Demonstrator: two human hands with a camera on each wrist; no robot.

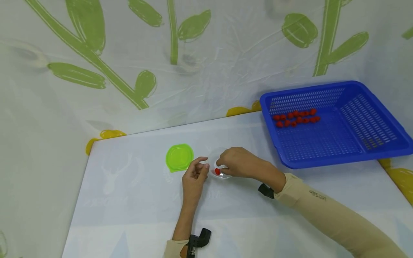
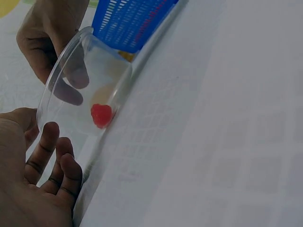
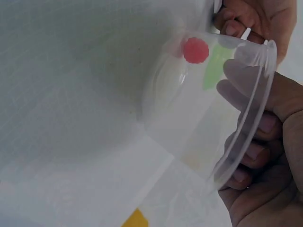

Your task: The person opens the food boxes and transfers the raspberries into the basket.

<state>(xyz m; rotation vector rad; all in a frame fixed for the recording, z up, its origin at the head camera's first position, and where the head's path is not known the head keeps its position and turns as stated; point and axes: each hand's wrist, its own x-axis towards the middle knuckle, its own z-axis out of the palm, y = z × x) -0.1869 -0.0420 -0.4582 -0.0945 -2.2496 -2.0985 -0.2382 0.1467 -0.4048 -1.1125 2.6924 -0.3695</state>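
A clear plastic bowl stands on the white table between both hands, with one red raspberry inside, low against its wall. My right hand reaches over the rim from the right; thumb and forefinger dip into the bowl, apart from the raspberry, with nothing between them. The other fingers bend outside the rim in the right wrist view. On the opposite side, my left hand has loosely bent fingers close to the rim; whether they touch it I cannot tell. A bright green square lid lies behind the left hand.
A blue plastic basket stands at the back right, with two rows of raspberries along its left part. Behind the table hangs a white wall covering with green leaf patterns. The table's left edge shows in the head view.
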